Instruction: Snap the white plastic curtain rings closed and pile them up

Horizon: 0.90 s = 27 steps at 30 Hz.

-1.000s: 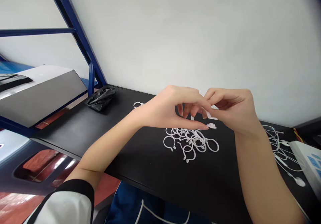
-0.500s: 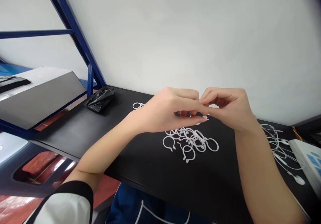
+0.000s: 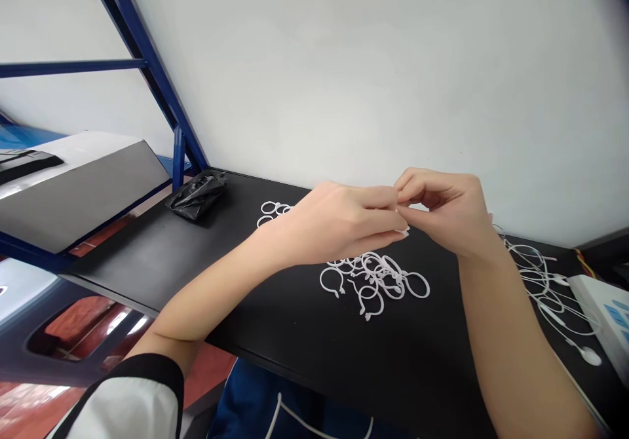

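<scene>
My left hand [image 3: 344, 223] and my right hand [image 3: 442, 209] meet in the air above the black tabletop, their fingertips close together. Between them a small white plastic piece [image 3: 401, 214] is pinched, mostly hidden by my fingers. Just below my hands lies a tangled pile of white plastic split rings [image 3: 373, 278], each with a small tab. A smaller group of similar rings [image 3: 272, 209] sits farther back, partly behind my left wrist.
A crumpled black plastic bag [image 3: 197, 194] lies at the table's far left. White earphones with tangled cords [image 3: 540, 282] and a white box with blue marks [image 3: 602, 311] sit at the right. A blue metal frame [image 3: 147, 78] stands behind, against a white wall.
My hands have drawn closer together and the white piece is more hidden. My left hand has shifted toward me, uncovering more of the far rings.
</scene>
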Available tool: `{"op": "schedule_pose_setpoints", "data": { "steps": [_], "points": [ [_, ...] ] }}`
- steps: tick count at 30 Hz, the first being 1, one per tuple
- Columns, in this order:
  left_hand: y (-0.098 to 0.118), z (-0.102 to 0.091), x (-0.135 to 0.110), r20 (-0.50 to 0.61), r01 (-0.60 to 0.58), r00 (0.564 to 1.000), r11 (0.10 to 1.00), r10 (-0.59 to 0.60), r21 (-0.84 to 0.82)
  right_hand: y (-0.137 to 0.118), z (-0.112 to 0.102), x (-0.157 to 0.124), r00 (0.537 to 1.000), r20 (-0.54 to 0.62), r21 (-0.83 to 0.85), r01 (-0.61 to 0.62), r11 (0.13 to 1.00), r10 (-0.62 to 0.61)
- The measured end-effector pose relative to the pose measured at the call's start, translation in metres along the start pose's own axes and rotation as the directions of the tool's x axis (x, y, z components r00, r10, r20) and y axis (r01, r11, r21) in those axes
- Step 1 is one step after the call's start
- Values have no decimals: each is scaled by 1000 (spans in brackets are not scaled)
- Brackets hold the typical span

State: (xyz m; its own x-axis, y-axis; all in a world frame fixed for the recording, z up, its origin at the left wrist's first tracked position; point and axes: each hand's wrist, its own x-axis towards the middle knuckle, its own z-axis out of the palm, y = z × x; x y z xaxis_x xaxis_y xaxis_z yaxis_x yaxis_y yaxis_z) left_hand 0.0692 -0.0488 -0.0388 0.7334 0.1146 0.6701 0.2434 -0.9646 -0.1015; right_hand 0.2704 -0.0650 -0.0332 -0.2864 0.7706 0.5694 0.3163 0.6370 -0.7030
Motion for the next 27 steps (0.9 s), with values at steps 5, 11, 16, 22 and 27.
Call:
{"op": "schedule_pose_setpoints", "data": {
  "steps": [5,11,16,22,27],
  "points": [
    [-4,-1,0,-55,-24,998,992,31,127,4,-1,0,999,-27,74,33,997,-31],
    [-4,-4,0,-12,8,1000,977,-6,212,5,0,2,999,-35,253,11,967,-2],
    [-1,-5,1,-27,1,1000,985,3,175,4,4,2,1000,7,316,-29,948,28],
    [2,-10,2,13,-1,1000,963,-2,270,6,-2,2,997,16,231,-83,969,82],
    [1,-12,1,62,33,997,961,-52,274,7,-11,1,997,-24,194,-63,979,69]
  ]
}}
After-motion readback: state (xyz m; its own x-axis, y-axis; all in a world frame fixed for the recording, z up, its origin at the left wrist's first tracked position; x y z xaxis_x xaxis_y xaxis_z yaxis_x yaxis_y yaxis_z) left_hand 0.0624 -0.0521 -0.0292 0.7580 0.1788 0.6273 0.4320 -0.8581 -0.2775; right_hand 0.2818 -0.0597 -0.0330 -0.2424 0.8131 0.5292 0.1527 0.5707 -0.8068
